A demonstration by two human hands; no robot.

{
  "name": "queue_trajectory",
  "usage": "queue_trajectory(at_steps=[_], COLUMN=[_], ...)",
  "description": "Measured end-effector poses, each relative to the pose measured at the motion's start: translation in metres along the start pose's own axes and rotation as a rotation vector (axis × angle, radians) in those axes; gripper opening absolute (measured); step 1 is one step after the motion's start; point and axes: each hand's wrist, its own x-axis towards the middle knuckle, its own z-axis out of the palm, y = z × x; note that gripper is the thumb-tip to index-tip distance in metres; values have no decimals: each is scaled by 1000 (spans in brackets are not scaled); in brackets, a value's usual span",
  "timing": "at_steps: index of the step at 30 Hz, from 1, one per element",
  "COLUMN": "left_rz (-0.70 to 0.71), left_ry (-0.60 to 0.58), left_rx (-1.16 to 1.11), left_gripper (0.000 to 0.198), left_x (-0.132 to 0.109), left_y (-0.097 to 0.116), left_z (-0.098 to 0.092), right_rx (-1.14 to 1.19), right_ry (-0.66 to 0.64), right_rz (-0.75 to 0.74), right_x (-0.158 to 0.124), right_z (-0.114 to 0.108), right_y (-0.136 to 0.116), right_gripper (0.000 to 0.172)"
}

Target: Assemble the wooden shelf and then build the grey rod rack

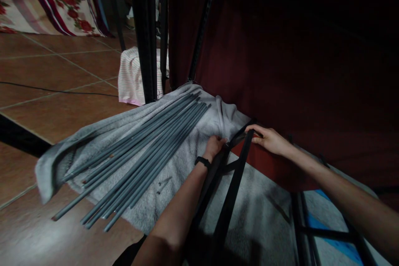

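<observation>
The grey towel is spread beside you; the black frame next to it has its crosspiece in place; the grey rods lie loose, apparently unused; your right hand pinches the frame's far end; your left hand meets it, grip unclear; small screws look unfitted.

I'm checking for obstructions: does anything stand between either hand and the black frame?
Nothing visible does. The left hand's fingertips are at one bar of the black frame, and the right hand touches another bar's far end. The gray rods lie aside, left of both hands.
</observation>
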Motion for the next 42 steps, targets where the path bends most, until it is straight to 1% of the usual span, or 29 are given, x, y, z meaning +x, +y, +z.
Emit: queue_trajectory(at_steps=[2, 4, 5, 7, 8, 11, 13, 14, 18, 20, 22, 26, 28, 30, 33, 35, 37, 40, 42], left_rz=[16, 29, 30, 26, 26, 24, 26, 42, 150, 168, 163, 105, 104, 162, 294, 328, 285, 160, 111], left_ry=[-8, -64, -108, -196, -210, -148, -87, -75, -114, -147, -153, -90, -86, -104, -122, -132, -133, -87, -87], left_rx=[-21, -77, -113, -177, -190, -172, -141, -125, -108, -124, -130, -26, 22, 71, 140, 133, 113, 110, 102], left_gripper=[16, 8, 7, 12, 14, 16, 18, 17, 11, 11, 9, 21, 22, 20, 15, 13, 15, 25, 27], left_x=[-1, -1, -1, -2, -2, -1, -1, -1, -1, 0, 0, 0, -1, -1, 0, 1, 2, 1, 0], left_y=[0, 0, 1, 2, 2, 1, 0, -1, -4, -5, -5, -4, -2, -2, -2, -2, -2, -1, 0], left_z=[1, 0, 0, -3, -4, -7, -5, -4, 3, 3, 0, -5, -6, -5, -4, -4, -5, -7, -7], right_rx=[4, 9, 11, 13, 14, 29, 50, 61, 80, 79, 74, 57, 49, 47, 54, 56, 59, 87, 115], right_ry=[2, 5, 8, 10, 12, 5, 2, 1, 7, 5, 10, 29, 33, 30, 13, 17, 27, 20, 12], right_rz=[0, -9, -14, -23, -24, -29, -35, -36, -34, -35, -33, -26, -19, -17, -25, -27, -27, -39, -55], right_x=[0, 0, -1, -1, -1, -1, -1, -1, 0, 0, 0, 0, 0, 0, 1, 2, 3, 5, 6], right_z=[0, 1, 1, 1, 0, 0, 0, 0, 1, 1, 2, 2, 2, 2, 2, 3, 4, 5, 5], right_y=[0, 0, 1, 2, 2, 2, 2, 2, 3, 4, 4, 3, 3, 5, 9, 11, 12, 13, 14], right_gripper=[32, 33, 33, 33, 33, 34, 35, 35, 35, 34, 33, 32, 33, 34, 36, 37, 36, 36, 36])
